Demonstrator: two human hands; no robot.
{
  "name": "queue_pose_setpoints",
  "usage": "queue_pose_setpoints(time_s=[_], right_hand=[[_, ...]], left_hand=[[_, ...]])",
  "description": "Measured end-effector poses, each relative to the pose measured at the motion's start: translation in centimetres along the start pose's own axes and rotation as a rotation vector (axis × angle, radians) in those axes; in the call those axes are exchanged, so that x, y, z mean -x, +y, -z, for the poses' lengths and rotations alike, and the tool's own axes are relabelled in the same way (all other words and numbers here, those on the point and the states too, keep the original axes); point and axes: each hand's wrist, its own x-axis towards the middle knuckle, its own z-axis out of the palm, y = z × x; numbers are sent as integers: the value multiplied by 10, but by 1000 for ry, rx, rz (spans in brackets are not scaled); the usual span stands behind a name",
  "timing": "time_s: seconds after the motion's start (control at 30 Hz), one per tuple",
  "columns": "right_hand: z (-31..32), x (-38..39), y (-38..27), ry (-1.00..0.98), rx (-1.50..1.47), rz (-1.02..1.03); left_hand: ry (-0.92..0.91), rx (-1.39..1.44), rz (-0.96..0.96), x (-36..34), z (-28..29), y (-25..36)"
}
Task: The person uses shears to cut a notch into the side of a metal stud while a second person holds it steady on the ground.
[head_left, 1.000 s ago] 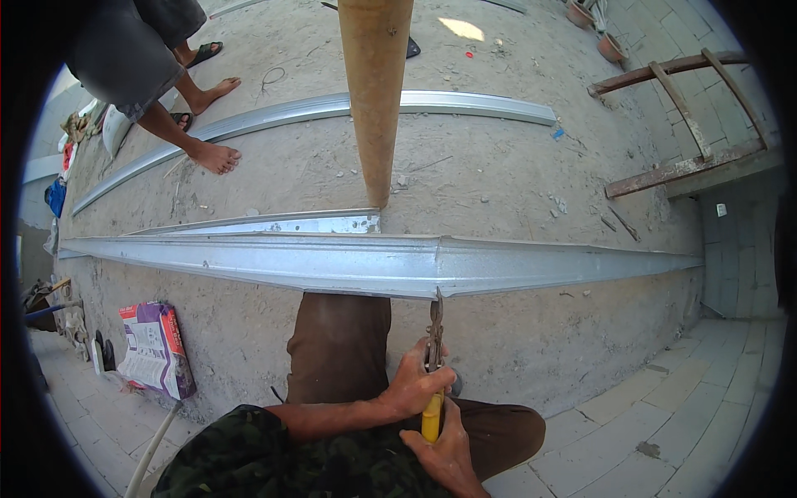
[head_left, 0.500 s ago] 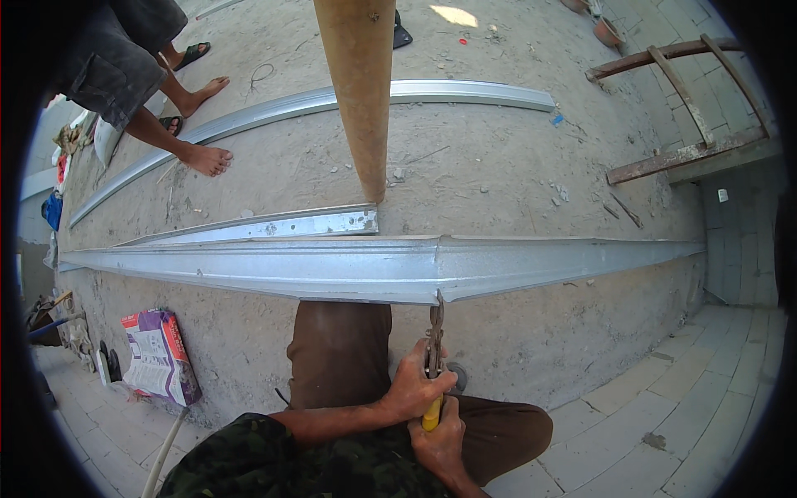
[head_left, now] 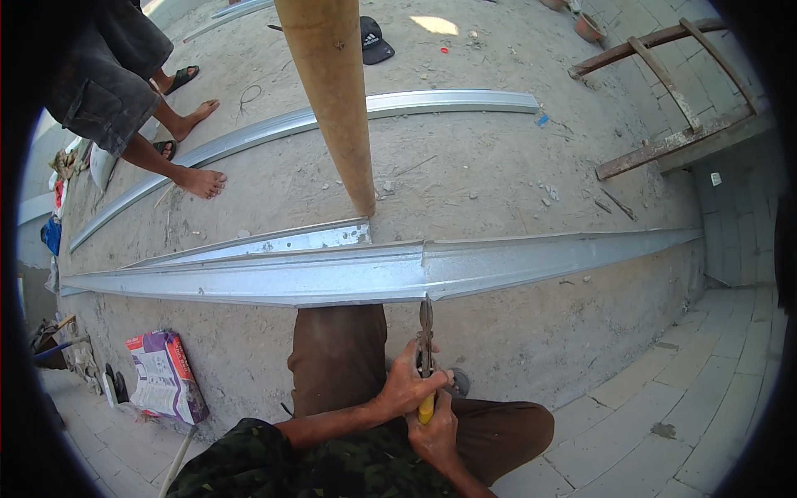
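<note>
A long galvanized metal channel (head_left: 249,278) stretches across in front of my knees, with a cut or seam across its face near the middle. The jaws of a pair of tin snips (head_left: 427,319) with yellow handle grips meet the channel's near edge at that line. My left hand (head_left: 405,387) is closed around the snips' upper handle area. Just below it, my right hand (head_left: 437,430) wraps the yellow grips. Whether the blades have metal between them is too small to tell.
Behind lie a shorter channel (head_left: 320,238) and another long channel (head_left: 448,101). A round post (head_left: 336,108) stands between them. A person's bare foot (head_left: 199,181) is at the far left. Also around are a paper sack (head_left: 170,378), a wooden ladder-like frame (head_left: 652,153) and a black cap (head_left: 375,41).
The view has shifted slightly, bringing more of the cap into sight. Both hands keep hold of the snips, whose jaws stay at the same line on the channel.
</note>
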Motion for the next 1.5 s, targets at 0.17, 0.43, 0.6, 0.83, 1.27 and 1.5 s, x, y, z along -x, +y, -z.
queue_pose_setpoints(time_s=[0.17,0.43,0.6,0.83,1.27,1.5], right_hand=[[8,7,-21,-57,-16,-54],[21,0,-51,-114,-54,-31],[21,-4,-49,-172,-49,37],[27,-9,-34,-221,-233,1],[41,-2,-14,-225,-392,-169],[37,6,-13,-249,-149,-199]], left_hand=[[-140,269,114,-4,10,0],[-226,420,37,-16,13,-1],[-311,257,70,-14,30,4],[-375,-2,85,-30,51,50],[6,-1408,-488,-77,163,124],[-80,-1480,-589,-52,152,128]])
